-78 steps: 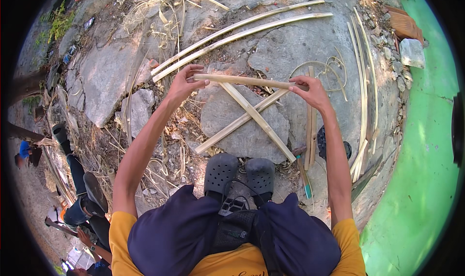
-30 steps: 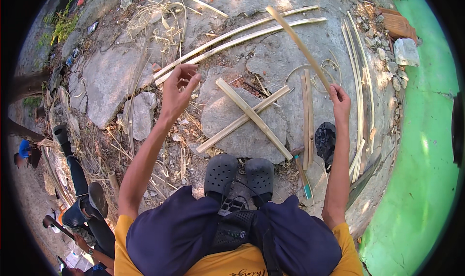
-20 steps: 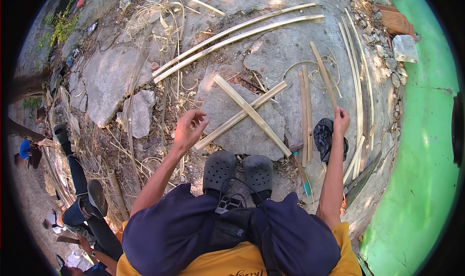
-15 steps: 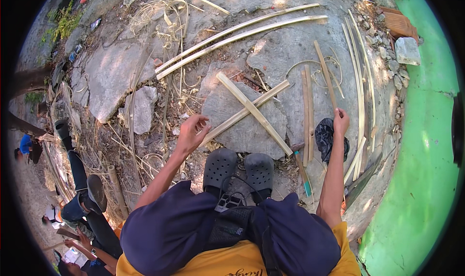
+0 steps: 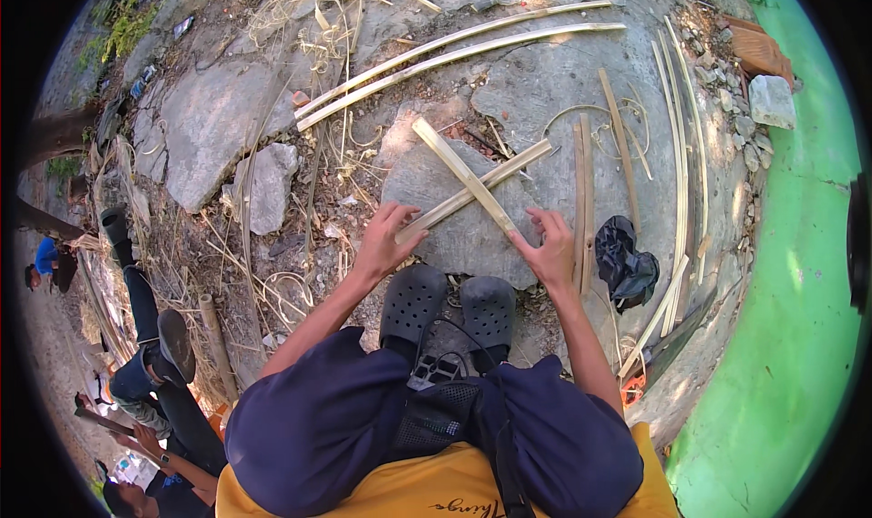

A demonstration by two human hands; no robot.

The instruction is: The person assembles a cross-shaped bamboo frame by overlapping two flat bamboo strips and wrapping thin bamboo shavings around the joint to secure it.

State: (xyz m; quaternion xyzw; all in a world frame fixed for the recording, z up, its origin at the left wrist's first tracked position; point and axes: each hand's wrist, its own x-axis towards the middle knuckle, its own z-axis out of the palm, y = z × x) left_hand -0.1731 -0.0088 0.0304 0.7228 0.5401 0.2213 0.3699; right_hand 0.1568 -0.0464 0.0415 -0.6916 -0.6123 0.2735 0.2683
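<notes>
Two pale bamboo strips lie crossed in an X on a flat grey stone slab in front of my feet. My left hand [image 5: 386,241] has the near left end of one bamboo strip [image 5: 513,165] between its fingers and thumb. At the near right end of the other bamboo strip [image 5: 447,154], my right hand [image 5: 552,250] rests its thumb, its other fingers bent and apart. Right of that hand lie two brown strips [image 5: 583,182] side by side, another brown strip [image 5: 621,145], and a crumpled black plastic bag [image 5: 627,263].
Two long pale strips [image 5: 463,50] lie beyond the X, near a tangle of shavings [image 5: 309,14]. Several long strips [image 5: 681,154] stretch along the right, beside stones and a green surface [image 5: 781,336]. A co-worker's leg [image 5: 150,318] reaches in at left.
My right hand has let go of the single brown strip and moved left to the crossed strips. My left hand has moved slightly right and closed on a strip end. The black bag now shows fully.
</notes>
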